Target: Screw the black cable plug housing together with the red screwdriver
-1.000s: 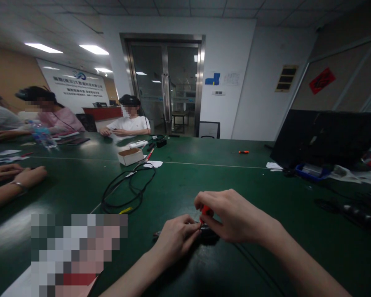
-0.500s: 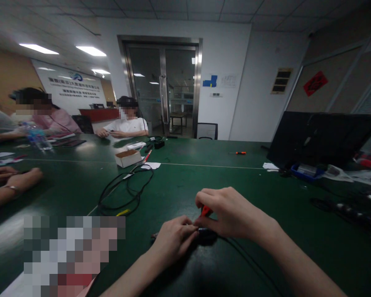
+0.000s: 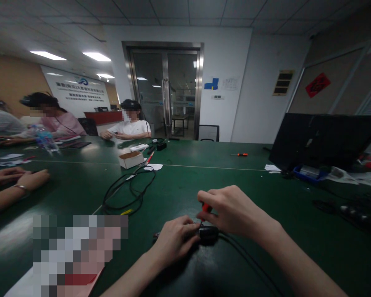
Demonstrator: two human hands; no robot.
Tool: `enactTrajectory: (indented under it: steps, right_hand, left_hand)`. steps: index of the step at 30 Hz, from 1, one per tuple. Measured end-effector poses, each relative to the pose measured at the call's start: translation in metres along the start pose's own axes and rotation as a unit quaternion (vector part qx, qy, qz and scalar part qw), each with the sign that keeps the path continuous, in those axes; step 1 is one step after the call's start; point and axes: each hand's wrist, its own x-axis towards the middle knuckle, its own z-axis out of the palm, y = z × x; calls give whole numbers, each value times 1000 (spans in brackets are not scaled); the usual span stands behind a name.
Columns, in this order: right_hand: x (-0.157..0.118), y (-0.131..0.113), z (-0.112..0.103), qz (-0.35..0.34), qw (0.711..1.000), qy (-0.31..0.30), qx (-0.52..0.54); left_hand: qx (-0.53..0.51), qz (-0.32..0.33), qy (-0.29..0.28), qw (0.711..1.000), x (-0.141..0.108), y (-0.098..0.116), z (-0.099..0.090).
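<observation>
My right hand [image 3: 225, 208] is closed around the red handle of a screwdriver [image 3: 206, 207], whose thin shaft points down. Its tip meets the near end of a black cabled part [image 3: 208, 233] on the green table, though the exact contact point is too small to make out. My left hand [image 3: 179, 236] presses on the left side of that part with fingers together, covering much of it. A small dark end shows left of the left hand. From the right of the black part a black cable [image 3: 245, 255] runs toward the near right edge.
A coiled black cable [image 3: 130, 189] lies left of my hands, near a small open white box [image 3: 131, 159]. An orange screwdriver [image 3: 242, 154] lies farther off. At right stand a black monitor [image 3: 324, 140] and a blue tray [image 3: 309, 173]. Another person's hands [image 3: 27, 179] rest at left.
My right hand has lifted slightly and the screwdriver stands more upright, showing its shaft. More of the black part is exposed. The view has shifted slightly.
</observation>
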Motion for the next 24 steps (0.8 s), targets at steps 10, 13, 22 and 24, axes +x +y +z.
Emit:
enactTrajectory:
  steps: [10, 13, 22, 24]
  right_hand:
    - [-1, 0, -3, -39, 994, -15, 103]
    - [-1, 0, -3, -31, 994, -16, 107]
    - [3, -1, 3, -38, 999, 10, 1]
    - [3, -1, 4, -37, 999, 10, -8]
  left_hand:
    - [-8, 0, -3, 1000, -1, 1, -1]
    - [-8, 1, -6, 1000, 0, 1, -2]
    - [5, -10, -8, 1000, 0, 3, -3]
    - [6, -9, -7, 1000, -1, 2, -2]
